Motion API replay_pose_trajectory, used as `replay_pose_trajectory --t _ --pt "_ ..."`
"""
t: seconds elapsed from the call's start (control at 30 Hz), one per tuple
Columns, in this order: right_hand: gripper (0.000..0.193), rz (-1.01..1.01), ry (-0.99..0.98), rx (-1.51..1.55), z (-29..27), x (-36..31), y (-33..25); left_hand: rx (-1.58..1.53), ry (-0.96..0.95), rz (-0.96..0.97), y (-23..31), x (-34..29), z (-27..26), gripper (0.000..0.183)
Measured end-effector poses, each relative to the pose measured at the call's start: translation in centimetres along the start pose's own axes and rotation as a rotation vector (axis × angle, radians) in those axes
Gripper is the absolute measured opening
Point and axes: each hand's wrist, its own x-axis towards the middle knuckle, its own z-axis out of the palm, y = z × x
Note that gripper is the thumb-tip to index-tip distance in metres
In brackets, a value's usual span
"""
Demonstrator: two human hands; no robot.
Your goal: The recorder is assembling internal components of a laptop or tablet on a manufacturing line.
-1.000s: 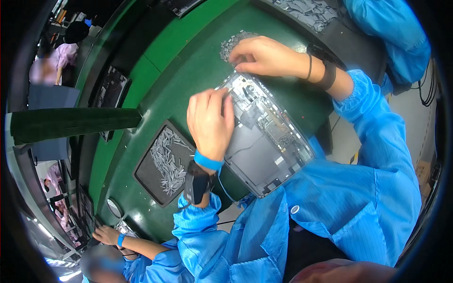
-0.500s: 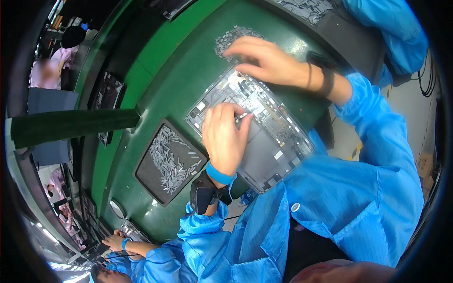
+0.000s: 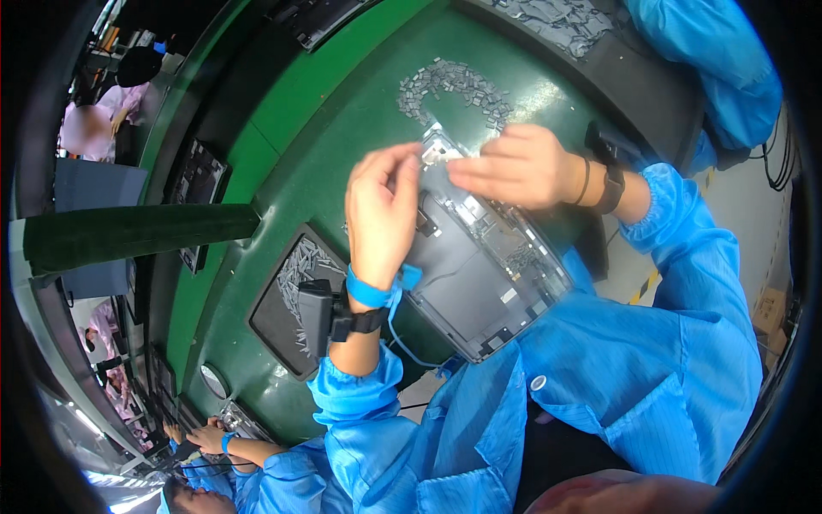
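An opened laptop base [image 3: 467, 295] lies slanted at the table's front edge, its circuit board and dark inner panel bare. Above its far left part is my left hand [image 3: 381, 206], with the fingers bent and the thumb against them. A blue band with a cord and a black device circle that wrist. My right hand [image 3: 518, 167] hovers over the base's far end, thumb and fingers pinched together and slightly blurred. Only a small gap parts the two sets of fingertips. Whatever either pinch holds is too small or hidden to name.
Beyond the base, small grey pieces [image 3: 454, 81] lie loose in a curved heap. A black tray [image 3: 272, 330] of thin grey strips sits to the left, partly behind my left wrist. More grey parts [image 3: 556, 21] fill a dark tray far right. A green post [image 3: 137, 227] rises at left; co-workers sit nearby.
My right hand has come back from the grey heap to the base's far end. My left hand has moved up and left, away from the middle of the board.
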Motion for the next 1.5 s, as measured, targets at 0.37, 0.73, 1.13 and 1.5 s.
replay_pose_trajectory --t 0.37,0.73,1.13,1.5 --pt "0.023 0.214 -0.237 -0.156 1.4 1.1 -0.7 0.238 0.113 0.212 -2.8 1.1 1.6 0.014" --pt "0.028 0.088 -0.593 -0.15 0.5 2.8 0.1 0.24 0.142 0.246 -3.1 1.2 1.9 0.014" --pt "0.04 0.114 -0.715 -0.084 -0.2 3.4 0.1 0.192 0.141 0.301 -3.6 1.1 2.0 0.017" --pt "0.061 0.659 -0.472 0.4 -2.5 -0.1 -2.1 -0.603 0.255 -0.217 0.8 -8.5 0.4 0.061"
